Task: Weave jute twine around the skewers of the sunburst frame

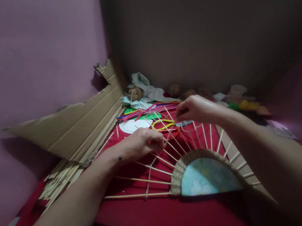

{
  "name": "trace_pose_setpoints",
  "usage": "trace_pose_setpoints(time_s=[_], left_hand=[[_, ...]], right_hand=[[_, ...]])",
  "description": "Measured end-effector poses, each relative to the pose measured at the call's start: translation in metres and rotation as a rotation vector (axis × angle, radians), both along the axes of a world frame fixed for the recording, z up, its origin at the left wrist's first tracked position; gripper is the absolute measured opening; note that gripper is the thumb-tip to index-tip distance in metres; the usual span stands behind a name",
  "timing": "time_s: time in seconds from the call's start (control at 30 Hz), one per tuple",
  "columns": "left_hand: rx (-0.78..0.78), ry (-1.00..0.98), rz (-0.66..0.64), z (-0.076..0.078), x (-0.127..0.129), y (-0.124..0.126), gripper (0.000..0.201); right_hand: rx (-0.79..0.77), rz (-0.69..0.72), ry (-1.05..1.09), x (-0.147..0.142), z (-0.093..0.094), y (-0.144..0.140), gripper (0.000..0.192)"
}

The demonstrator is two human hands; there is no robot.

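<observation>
A half-round piece lies flat, with a woven straw band [177, 171] around a pale blue-green floral centre [208, 176]. Thin wooden sticks [138, 179] fan outward from the band. Twine [149, 176] crosses several of them on the left. My left hand [148, 142] is closed at the upper-left sticks, its fingers around one near its outer part. Above the fan's top, my right hand [194, 109] has thumb and fingertips pinched together; what they hold is too small to make out. Yellow-handled scissors [164, 126] lie behind the sticks, between my hands.
Red cloth [168, 221] covers the work surface. Cardboard [84, 123] leans on the left wall, with a bundle of loose sticks [61, 182] before it. Farther back are a white disc [134, 125], colourful strips [164, 107], a twine ball [135, 93] and crumpled cloth [150, 90].
</observation>
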State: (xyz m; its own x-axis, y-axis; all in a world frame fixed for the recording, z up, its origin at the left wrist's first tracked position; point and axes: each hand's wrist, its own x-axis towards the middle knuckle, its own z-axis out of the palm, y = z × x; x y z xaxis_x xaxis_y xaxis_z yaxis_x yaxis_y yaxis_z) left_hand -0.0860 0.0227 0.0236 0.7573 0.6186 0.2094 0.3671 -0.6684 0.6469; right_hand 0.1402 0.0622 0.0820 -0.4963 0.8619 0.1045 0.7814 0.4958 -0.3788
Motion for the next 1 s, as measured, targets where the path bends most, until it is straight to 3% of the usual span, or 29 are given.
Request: trace_pose_setpoints(time_s=[0.1, 0.23, 0.5, 0.7, 0.9, 1.0], left_hand=[[0.062, -0.008, -0.018, 0.002, 0.0, -0.003, 0.013], [0.119, 0.003, -0.061, 0.001, 0.001, -0.003, 0.014], [0.119, -0.047, -0.058, -0.002, 0.003, -0.004, 0.014], [0.139, -0.025, -0.043, -0.003, 0.002, -0.003, 0.015], [0.12, -0.042, -0.046, -0.002, 0.003, -0.003, 0.014], [0.113, -0.028, -0.06, -0.001, 0.004, -0.003, 0.015]], right_hand=[[-0.047, 0.102, 0.041, -0.01, 0.014, 0.007, 0.008], [0.086, 0.193, -0.019, -0.041, 0.025, 0.01, 0.011], [0.23, 0.305, -0.263, -0.091, 0.018, 0.023, 0.019], [0.267, 0.244, -0.295, -0.096, 0.006, 0.028, 0.02], [0.382, 0.182, -0.237, -0.08, 0.014, 0.021, 0.021], [0.321, 0.128, -0.154, -0.072, 0.014, 0.024, 0.019]])
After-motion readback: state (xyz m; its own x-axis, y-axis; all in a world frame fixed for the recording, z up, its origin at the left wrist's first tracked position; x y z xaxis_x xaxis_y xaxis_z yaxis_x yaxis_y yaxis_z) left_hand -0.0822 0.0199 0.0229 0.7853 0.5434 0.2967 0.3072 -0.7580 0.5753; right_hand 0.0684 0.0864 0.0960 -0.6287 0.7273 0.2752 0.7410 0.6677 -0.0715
